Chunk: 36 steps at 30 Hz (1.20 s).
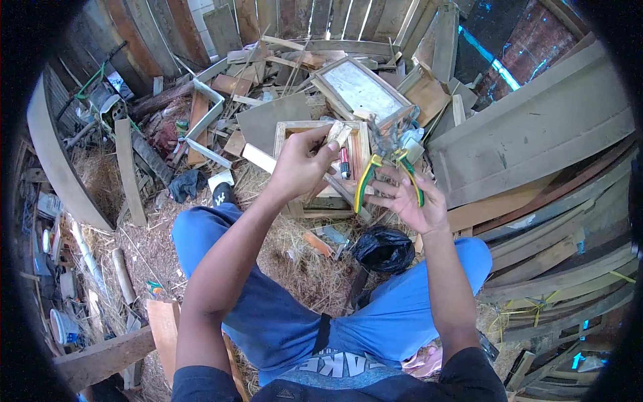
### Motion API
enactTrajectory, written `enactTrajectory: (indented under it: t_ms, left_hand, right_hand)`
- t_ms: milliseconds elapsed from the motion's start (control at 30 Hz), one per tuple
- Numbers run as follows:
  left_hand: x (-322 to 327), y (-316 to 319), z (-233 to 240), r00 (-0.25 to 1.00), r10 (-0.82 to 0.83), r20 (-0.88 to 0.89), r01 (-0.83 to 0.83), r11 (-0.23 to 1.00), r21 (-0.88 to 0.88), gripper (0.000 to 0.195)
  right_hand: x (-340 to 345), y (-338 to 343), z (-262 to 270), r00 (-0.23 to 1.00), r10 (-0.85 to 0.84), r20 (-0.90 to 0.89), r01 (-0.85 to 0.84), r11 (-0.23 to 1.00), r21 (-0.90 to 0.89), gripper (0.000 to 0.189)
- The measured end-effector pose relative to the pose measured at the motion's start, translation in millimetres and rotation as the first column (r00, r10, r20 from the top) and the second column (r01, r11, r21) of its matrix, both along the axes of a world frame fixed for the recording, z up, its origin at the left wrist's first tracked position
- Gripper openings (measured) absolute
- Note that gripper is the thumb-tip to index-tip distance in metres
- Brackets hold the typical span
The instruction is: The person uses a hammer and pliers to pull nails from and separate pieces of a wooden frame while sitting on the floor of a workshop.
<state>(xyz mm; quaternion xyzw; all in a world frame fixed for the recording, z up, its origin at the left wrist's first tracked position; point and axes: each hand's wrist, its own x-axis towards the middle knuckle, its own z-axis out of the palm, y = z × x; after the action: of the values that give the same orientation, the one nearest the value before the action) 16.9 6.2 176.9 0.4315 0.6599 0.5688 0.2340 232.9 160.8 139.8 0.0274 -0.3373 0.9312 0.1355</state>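
My left hand point(309, 161) is raised before me, its thumb and fingers pinching a small pale wood piece point(339, 132). My right hand point(414, 198) holds pliers point(389, 166) with green and yellow handles spread apart; the jaws point away from me and look blurred. Below and behind my hands lies a wooden box frame point(281, 131). A screwdriver handle point(344, 163) in red and black shows inside the frame, just right of my left fingertips. A strip of wood passes under my left hand, its pale end point(258, 158) showing on the left.
A black plastic bag point(384, 248) lies between my knees. Beyond the box are a framed panel point(364, 88) and heaped wood scraps point(251, 75). Long boards point(537, 125) lean at the right. A curved board point(60, 151) and an upright plank point(130, 171) stand at the left.
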Motion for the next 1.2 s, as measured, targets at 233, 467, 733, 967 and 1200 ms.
enactTrajectory:
  t_ms: [233,467,733,967,1200]
  left_hand:
    - [5.8,-2.7,3.8,0.971,-0.141,0.192,0.152,0.987,-0.043,0.041]
    - [2.7,-0.9,-0.9,0.969,-0.246,-0.021,0.246,0.969,-0.016,0.046]
    - [-2.2,-5.5,3.8,0.965,-0.261,-0.012,0.259,0.962,-0.085,0.037]
    - [5.5,-2.8,-3.3,0.939,-0.318,-0.134,0.303,0.945,-0.118,0.037]
    - [8.1,3.1,2.4,0.940,-0.272,-0.204,0.240,0.956,-0.168,0.038]
  right_hand:
    - [-10.4,-15.8,-10.6,0.996,0.083,0.023,-0.082,0.996,-0.021,0.047]
    - [-12.6,-19.9,-17.1,0.996,0.009,0.089,-0.008,1.000,-0.018,0.043]
    - [-5.8,-20.8,-3.8,0.980,0.192,0.044,-0.193,0.981,0.012,0.052]
    - [-4.2,-30.5,0.1,0.933,0.257,0.251,-0.247,0.966,-0.072,0.035]
    - [-12.3,-46.8,2.6,0.913,-0.014,0.407,-0.066,0.981,0.182,0.023]
